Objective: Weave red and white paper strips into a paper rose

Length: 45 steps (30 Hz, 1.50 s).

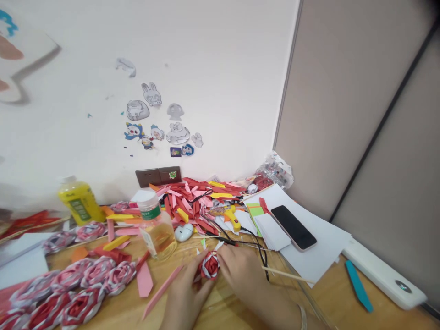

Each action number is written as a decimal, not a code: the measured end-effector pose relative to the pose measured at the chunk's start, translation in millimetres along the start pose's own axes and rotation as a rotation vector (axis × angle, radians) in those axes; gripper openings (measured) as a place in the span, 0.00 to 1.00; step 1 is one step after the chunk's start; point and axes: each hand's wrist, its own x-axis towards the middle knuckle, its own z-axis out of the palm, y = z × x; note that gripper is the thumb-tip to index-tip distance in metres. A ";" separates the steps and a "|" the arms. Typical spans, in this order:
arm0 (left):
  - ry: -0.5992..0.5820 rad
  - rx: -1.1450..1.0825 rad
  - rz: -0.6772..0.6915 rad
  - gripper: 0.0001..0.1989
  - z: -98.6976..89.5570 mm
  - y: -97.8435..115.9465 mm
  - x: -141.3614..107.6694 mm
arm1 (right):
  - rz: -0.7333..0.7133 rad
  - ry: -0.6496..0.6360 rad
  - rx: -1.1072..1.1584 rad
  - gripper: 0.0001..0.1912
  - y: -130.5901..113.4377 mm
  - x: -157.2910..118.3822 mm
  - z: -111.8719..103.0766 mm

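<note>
Between my two hands is a red and white ribbon rose (pixel 209 265), with pale strip ends sticking up from its top. My left hand (pixel 185 286) wraps round its left side, fingers closed on it. From the right, the fingers of my right hand (pixel 240 268) press against its upper edge; their tips are partly hidden. A pink folded strip (pixel 162 292) lies beside my left hand. Just behind the rose sit a white earbud case (pixel 184 232) and a yellow glue gun (pixel 231 216) with a black cord.
Finished ribbon roses (pixel 84 305) crowd the left side. A clear jar (pixel 156 233) of amber liquid and a yellow bottle (pixel 80 201) stand behind. Red and pink strips (pixel 189 199) pile against the wall. Rightward lie a phone (pixel 294 227), a wooden stick (pixel 288 274) and a teal strip (pixel 358 285).
</note>
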 end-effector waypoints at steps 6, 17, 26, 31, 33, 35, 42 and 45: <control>0.002 -0.144 -0.065 0.21 0.3 6.4 0.8 | -0.070 0.024 -0.122 0.08 4.8 0.4 4.5; -0.148 -0.808 -0.284 0.51 17.6 -3.0 8.0 | 0.132 -0.030 0.282 0.06 15.8 9.8 -9.8; -0.083 -0.616 -0.231 0.26 7.6 4.0 8.0 | -0.041 0.028 0.163 0.10 20.3 2.8 7.9; -0.033 -0.611 -0.222 0.23 7.1 7.9 8.3 | -0.052 0.025 0.132 0.10 18.5 4.1 4.4; -0.029 -0.597 -0.218 0.22 7.2 9.3 8.1 | -0.065 0.046 0.097 0.11 17.5 4.0 3.5; -0.032 -0.589 -0.215 0.22 7.3 9.5 7.9 | -0.092 0.072 0.059 0.11 17.3 2.9 4.6; -0.030 -0.561 -0.173 0.21 10.3 1.7 7.2 | -0.153 0.069 -0.032 0.10 20.6 -1.2 16.8; -0.012 -0.558 -0.158 0.21 12.0 -2.7 6.2 | -0.098 0.047 0.026 0.10 20.0 0.9 16.4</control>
